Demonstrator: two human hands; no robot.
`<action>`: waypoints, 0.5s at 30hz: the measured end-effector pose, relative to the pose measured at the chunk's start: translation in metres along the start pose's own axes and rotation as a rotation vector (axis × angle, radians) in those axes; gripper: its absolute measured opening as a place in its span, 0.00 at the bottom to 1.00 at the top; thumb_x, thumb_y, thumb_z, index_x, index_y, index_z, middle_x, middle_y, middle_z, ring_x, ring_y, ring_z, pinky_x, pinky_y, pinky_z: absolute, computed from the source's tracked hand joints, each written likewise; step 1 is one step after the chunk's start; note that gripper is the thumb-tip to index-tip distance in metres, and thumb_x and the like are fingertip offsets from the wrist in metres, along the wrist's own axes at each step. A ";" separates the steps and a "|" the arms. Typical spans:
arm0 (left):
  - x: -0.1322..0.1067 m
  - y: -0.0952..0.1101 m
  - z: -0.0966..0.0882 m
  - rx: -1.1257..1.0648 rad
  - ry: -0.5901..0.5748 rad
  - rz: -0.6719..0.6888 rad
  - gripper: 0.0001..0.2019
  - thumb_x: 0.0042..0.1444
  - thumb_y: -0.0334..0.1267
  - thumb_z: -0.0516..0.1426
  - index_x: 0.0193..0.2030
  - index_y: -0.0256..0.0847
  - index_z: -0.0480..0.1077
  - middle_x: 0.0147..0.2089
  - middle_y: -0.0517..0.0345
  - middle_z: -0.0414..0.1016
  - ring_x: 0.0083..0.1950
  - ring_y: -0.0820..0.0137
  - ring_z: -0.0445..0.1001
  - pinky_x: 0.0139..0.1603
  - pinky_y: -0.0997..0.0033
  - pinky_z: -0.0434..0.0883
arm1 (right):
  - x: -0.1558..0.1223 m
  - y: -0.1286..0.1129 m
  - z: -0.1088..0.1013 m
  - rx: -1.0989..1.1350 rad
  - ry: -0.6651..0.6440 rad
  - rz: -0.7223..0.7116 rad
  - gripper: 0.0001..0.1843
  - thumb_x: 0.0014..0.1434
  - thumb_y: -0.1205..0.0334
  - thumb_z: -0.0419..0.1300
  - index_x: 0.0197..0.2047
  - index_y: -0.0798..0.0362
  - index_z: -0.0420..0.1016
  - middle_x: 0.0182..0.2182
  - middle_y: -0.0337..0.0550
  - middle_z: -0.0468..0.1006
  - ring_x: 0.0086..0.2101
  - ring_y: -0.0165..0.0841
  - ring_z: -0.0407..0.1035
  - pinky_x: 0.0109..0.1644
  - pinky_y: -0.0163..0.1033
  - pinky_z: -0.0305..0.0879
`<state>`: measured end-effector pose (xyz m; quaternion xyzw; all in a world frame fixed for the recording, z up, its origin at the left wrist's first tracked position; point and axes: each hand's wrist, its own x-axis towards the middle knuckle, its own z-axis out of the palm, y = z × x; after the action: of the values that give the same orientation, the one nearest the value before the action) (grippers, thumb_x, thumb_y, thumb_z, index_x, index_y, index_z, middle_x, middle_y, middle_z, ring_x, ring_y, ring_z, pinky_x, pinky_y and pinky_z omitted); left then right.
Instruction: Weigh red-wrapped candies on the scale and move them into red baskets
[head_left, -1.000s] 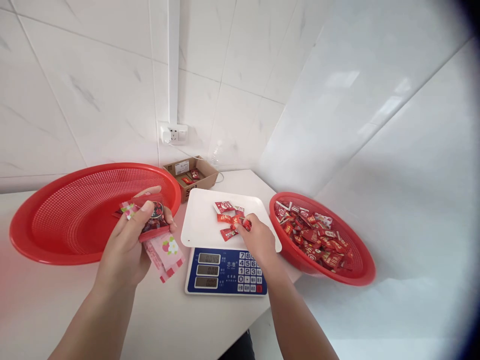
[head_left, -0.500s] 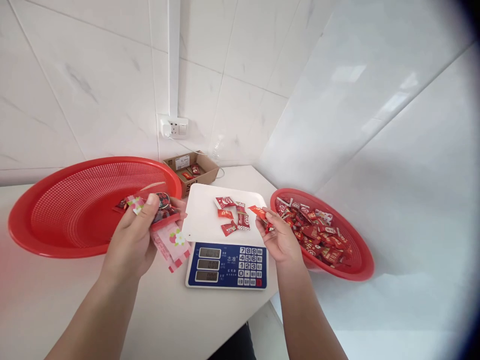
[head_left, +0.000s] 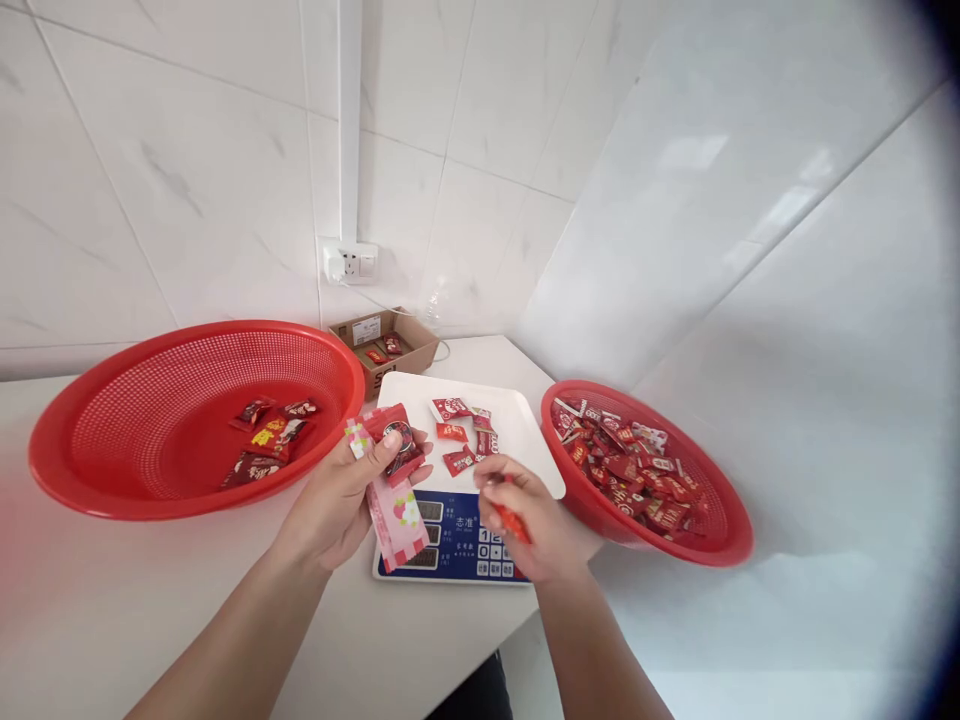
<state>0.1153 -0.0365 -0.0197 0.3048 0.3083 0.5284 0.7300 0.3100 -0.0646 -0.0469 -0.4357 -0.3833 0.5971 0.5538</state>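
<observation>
My left hand (head_left: 337, 505) is closed on several wrapped candies, a dark red packet (head_left: 400, 440) under the thumb and a pink one with a flower print (head_left: 397, 520) hanging below. It is over the left edge of a weighing scale. My right hand (head_left: 529, 515), slightly blurred, grips an orange-red wrapped candy (head_left: 511, 522) above the scale's blue keypad (head_left: 459, 550). On the white scale pan (head_left: 409, 388) lie several small red candies (head_left: 451, 432), just beyond my right fingertips. My left hand covers part of the scale's displays.
A big red basket (head_left: 82, 420) on the left has several wrapped candies (head_left: 277, 437) inside. A smaller red basket (head_left: 720, 555) at the right is heaped with candies (head_left: 637, 470). Behind the scale sits a cardboard box (head_left: 412, 358) near a wall socket (head_left: 351, 263).
My left hand has moved right from the left basket to the scale, and candies now show in that basket. My right hand has come down and left, still holding the orange-red candy.
</observation>
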 end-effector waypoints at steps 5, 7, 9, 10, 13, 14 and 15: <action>-0.002 -0.008 0.003 0.009 -0.019 0.043 0.15 0.46 0.44 0.67 0.40 0.41 0.75 0.38 0.57 0.79 0.43 0.67 0.78 0.45 0.70 0.76 | -0.014 0.013 0.024 -0.357 -0.260 0.079 0.16 0.51 0.50 0.65 0.38 0.52 0.77 0.31 0.39 0.75 0.19 0.21 0.56 0.23 0.32 0.52; -0.002 -0.007 0.003 0.014 -0.034 0.033 0.15 0.47 0.44 0.67 0.40 0.40 0.75 0.38 0.56 0.80 0.43 0.66 0.78 0.44 0.70 0.76 | -0.016 0.015 0.029 -0.429 -0.244 0.036 0.14 0.53 0.50 0.62 0.32 0.53 0.76 0.26 0.37 0.73 0.20 0.22 0.56 0.24 0.31 0.52; -0.001 -0.003 0.000 -0.007 -0.030 0.034 0.16 0.46 0.45 0.67 0.39 0.38 0.75 0.38 0.54 0.80 0.43 0.64 0.78 0.42 0.72 0.76 | -0.018 0.013 0.029 -0.490 -0.182 0.006 0.12 0.54 0.52 0.61 0.28 0.52 0.73 0.23 0.35 0.70 0.21 0.23 0.57 0.25 0.31 0.53; 0.001 0.001 -0.001 -0.028 -0.007 0.049 0.16 0.46 0.44 0.67 0.38 0.38 0.75 0.38 0.53 0.80 0.42 0.64 0.78 0.40 0.73 0.76 | -0.019 0.011 0.027 -0.532 -0.160 -0.001 0.11 0.54 0.53 0.60 0.27 0.52 0.72 0.22 0.34 0.70 0.21 0.24 0.57 0.25 0.31 0.54; 0.007 0.017 -0.009 -0.121 0.139 0.176 0.09 0.49 0.40 0.65 0.35 0.38 0.74 0.37 0.55 0.79 0.42 0.67 0.78 0.40 0.74 0.76 | -0.022 0.000 0.013 -0.722 -0.067 -0.060 0.09 0.54 0.57 0.59 0.26 0.52 0.72 0.23 0.35 0.72 0.23 0.25 0.61 0.28 0.32 0.58; 0.009 0.022 -0.012 -0.145 0.189 0.227 0.06 0.52 0.39 0.63 0.34 0.39 0.74 0.36 0.56 0.79 0.42 0.68 0.78 0.42 0.73 0.76 | -0.023 -0.004 0.006 -0.788 -0.012 -0.100 0.08 0.54 0.57 0.58 0.27 0.51 0.73 0.24 0.36 0.73 0.24 0.26 0.62 0.29 0.32 0.59; 0.010 0.028 -0.015 -0.159 0.230 0.269 0.04 0.55 0.38 0.61 0.33 0.39 0.73 0.35 0.57 0.79 0.43 0.68 0.78 0.44 0.72 0.77 | -0.023 -0.009 -0.002 -0.849 0.048 -0.142 0.08 0.54 0.57 0.58 0.28 0.51 0.73 0.25 0.36 0.74 0.26 0.28 0.64 0.30 0.32 0.60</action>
<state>0.0902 -0.0179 -0.0092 0.2222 0.3034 0.6752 0.6345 0.3150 -0.0868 -0.0372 -0.6109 -0.6111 0.3367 0.3740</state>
